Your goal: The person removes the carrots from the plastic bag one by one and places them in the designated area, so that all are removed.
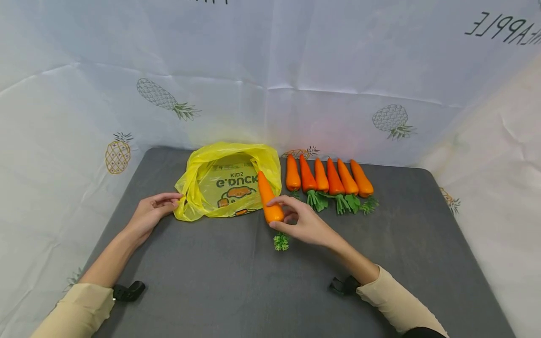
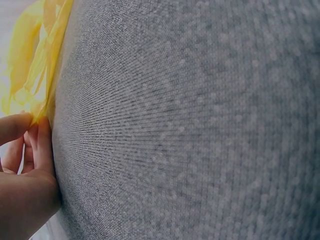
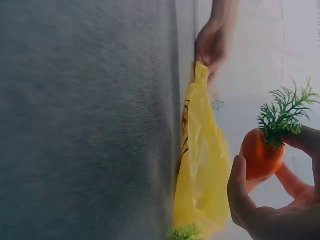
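Note:
A yellow plastic bag [image 1: 192, 199] with a printed duck design lies with its mouth spread wide. At its left edge my left hand [image 1: 150, 213] pinches the thin plastic between thumb and fingers; the left wrist view shows the same grip on the bag [image 2: 37, 75]. My right hand [image 1: 304, 223] holds an orange carrot [image 1: 266, 195] by its thick end, thumb and fingers around it. The carrot's narrow tip points away, over the right side of the bag's opening. Feathery green leaves [image 3: 286, 117] stick out of its thick end in the right wrist view.
Several more carrots [image 1: 334, 180] with green tops lie in a row right of the bag, near the back edge. Dark grey cloth covers the table [image 1: 211, 277]. A white sheet [image 1: 296, 56] printed with pineapples hangs behind and at the sides.

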Demonstrator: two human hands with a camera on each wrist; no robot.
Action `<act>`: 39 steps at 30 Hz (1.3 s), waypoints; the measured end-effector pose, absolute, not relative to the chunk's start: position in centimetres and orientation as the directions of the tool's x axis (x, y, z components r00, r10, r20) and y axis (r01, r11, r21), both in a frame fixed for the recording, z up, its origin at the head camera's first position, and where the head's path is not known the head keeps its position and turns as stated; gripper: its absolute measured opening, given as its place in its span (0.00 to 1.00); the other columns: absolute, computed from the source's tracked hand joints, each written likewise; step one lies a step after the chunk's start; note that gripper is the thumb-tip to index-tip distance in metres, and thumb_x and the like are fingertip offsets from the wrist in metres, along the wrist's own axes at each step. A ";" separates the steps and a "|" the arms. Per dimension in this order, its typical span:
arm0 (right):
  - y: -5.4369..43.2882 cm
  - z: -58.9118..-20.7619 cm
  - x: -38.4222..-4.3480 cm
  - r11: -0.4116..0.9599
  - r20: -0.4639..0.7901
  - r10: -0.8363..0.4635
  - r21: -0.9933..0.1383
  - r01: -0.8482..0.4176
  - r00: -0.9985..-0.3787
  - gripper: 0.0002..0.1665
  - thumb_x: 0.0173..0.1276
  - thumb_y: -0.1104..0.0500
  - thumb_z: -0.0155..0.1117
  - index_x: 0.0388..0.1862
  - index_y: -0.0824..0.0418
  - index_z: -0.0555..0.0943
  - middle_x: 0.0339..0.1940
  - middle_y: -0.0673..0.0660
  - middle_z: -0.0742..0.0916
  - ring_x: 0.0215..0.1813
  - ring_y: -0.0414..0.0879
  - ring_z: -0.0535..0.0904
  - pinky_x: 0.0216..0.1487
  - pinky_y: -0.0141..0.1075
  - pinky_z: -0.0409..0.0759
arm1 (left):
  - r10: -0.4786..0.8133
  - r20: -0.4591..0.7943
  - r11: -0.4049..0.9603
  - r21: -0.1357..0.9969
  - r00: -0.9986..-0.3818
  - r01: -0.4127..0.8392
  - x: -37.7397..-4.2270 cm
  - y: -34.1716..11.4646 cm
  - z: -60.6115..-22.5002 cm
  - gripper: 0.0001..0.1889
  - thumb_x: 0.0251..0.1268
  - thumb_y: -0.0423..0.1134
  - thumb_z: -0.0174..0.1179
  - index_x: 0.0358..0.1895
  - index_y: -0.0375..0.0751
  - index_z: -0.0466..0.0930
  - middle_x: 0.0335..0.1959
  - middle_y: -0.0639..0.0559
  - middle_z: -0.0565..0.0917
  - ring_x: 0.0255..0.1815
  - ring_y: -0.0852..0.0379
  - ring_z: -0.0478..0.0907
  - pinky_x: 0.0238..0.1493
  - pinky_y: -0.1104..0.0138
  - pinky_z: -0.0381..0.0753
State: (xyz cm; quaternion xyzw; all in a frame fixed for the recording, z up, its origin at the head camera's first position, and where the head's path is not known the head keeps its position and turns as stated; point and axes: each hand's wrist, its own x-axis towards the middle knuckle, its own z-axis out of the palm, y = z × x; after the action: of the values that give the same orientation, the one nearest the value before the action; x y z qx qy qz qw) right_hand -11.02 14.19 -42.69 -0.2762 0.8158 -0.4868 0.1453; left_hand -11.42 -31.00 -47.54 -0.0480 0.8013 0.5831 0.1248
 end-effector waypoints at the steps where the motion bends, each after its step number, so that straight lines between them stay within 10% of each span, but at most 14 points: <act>1: 14.5 -42.7 -10.8 0.377 0.032 -0.589 -0.873 -0.309 -0.808 0.27 0.76 0.55 0.75 0.70 0.48 0.80 0.63 0.52 0.87 0.52 0.44 0.87 0.57 0.36 0.88 | 0.069 -0.257 0.315 0.922 -0.964 -0.223 -11.4 -31.0 -47.5 0.27 0.84 0.44 0.61 0.76 0.31 0.75 0.46 0.76 0.86 0.49 0.77 0.82 0.51 0.79 0.83; 39: 18.7 -45.1 -6.8 0.570 -0.193 -0.594 -0.786 -0.239 -0.781 0.27 0.79 0.52 0.72 0.73 0.53 0.77 0.56 0.60 0.82 0.49 0.42 0.83 0.53 0.31 0.88 | 0.072 -0.313 0.226 0.930 -0.947 -0.290 -11.7 -31.9 -47.3 0.23 0.83 0.45 0.63 0.72 0.39 0.79 0.47 0.74 0.87 0.49 0.77 0.84 0.52 0.79 0.86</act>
State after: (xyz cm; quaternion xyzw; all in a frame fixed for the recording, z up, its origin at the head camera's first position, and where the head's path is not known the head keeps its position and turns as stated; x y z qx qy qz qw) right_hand -6.78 18.66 -45.07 -0.2427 0.8570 -0.3951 0.2246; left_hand -11.72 -31.94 -47.32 -0.0710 0.7690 0.6182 0.1464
